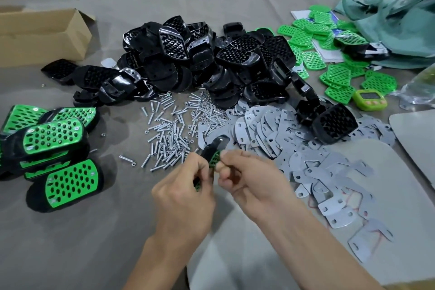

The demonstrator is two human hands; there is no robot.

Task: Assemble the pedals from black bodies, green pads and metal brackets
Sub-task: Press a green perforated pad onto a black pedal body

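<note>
Both hands hold one pedal [213,152] upright on edge, a black body with a green pad facing right. My left hand [186,190] grips its left side with curled fingers. My right hand [244,176] pinches the pad side with thumb and fingertips. A big heap of black bodies [193,61] lies beyond. Loose green pads [329,54] are spread at the far right. Grey metal brackets [294,148] lie scattered to the right of my hands. Screws and nuts [174,129] are piled just ahead.
Several finished pedals [54,148] are stacked at the left. An open cardboard box [40,35] stands at the far left. A green timer [369,99] sits at the right, with a green bag [388,19] behind and grey mats [419,139] beside it.
</note>
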